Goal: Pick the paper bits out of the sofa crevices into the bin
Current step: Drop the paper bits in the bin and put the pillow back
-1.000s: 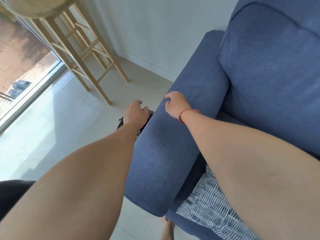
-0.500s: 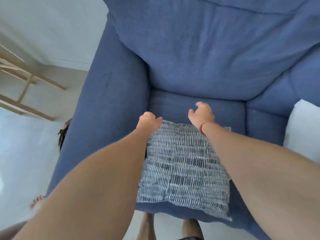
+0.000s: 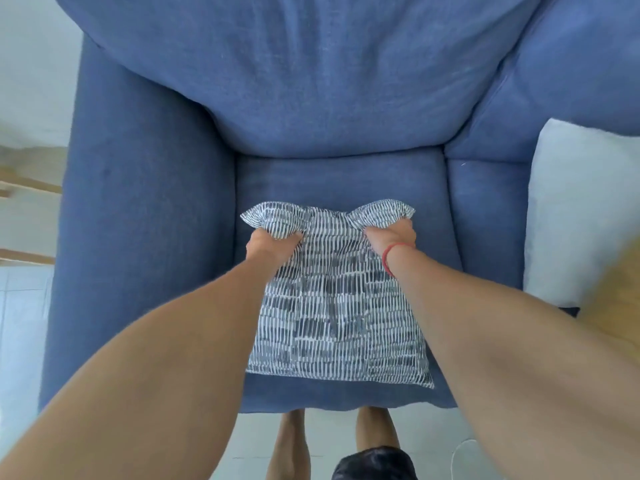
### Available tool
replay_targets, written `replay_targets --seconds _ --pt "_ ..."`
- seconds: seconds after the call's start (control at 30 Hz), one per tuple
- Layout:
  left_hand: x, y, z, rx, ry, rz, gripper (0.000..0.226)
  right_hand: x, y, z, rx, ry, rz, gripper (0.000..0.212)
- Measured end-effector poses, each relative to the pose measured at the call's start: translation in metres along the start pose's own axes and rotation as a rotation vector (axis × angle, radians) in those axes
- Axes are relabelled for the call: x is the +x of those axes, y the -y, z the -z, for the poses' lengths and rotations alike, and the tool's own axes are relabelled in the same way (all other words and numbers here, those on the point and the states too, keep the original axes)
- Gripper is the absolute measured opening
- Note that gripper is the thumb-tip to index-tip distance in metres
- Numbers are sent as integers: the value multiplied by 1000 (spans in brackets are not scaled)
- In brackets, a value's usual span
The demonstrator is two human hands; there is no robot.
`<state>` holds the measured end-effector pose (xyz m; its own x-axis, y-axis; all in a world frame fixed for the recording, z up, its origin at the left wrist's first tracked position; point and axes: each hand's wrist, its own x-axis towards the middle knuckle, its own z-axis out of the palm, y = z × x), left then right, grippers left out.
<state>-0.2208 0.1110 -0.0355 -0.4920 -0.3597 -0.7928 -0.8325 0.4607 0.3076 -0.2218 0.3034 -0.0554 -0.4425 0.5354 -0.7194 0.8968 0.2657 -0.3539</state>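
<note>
Our left hand [image 3: 273, 242] and right hand [image 3: 393, 234] each clench a far corner of the patterned cushion [image 3: 337, 299] on the blue sofa [image 3: 149, 216] seat. It looks soft and light. No paper bits or bin show; crevices run at nine and twelve o'clock.

Sofa [image 3: 332, 98]: blue woven cloth, matt, with a fine slubbed texture; soft creases in the back cushion. Patterned cushion [image 3: 332, 306]: thin smooth cloth printed with dark and white dashes, puckered where gripped. Pale cushion [image 3: 571, 209]: plain light cloth, matt. Wristband [image 3: 393, 254]: red cord. Floor [image 3: 20, 341]: pale tiles with a slight sheen.
</note>
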Motion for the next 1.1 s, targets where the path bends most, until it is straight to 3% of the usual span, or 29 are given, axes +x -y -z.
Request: replay_targets --seconds 0.23,0.4,0.6,0.7,0.83,0.93,1.0,1.1 --pt "-17 -84 57 -157 -315 -414 66 -28 99 42 301 -173 465 41" --pt "-17 -98 80 -227 -470 -571 72 -47 135 48 402 -252 682 37" --pt "2 -102 89 -169 -401 -455 91 -42 145 39 235 -219 597 61" --pt "1 -105 89 -133 -443 -437 97 -41 148 38 40 -350 541 65" --pt "-2 -108 88 -20 -537 -433 77 -47 148 41 -23 -505 518 51" --pt "-6 -108 87 52 -605 -454 68 -45 145 39 -13 -425 524 51" --pt "-6 -109 86 -12 -553 -488 72 -40 146 37 43 -361 531 55" --pt "-2 -114 87 -123 -364 -560 93 -37 149 36 73 -323 543 80"
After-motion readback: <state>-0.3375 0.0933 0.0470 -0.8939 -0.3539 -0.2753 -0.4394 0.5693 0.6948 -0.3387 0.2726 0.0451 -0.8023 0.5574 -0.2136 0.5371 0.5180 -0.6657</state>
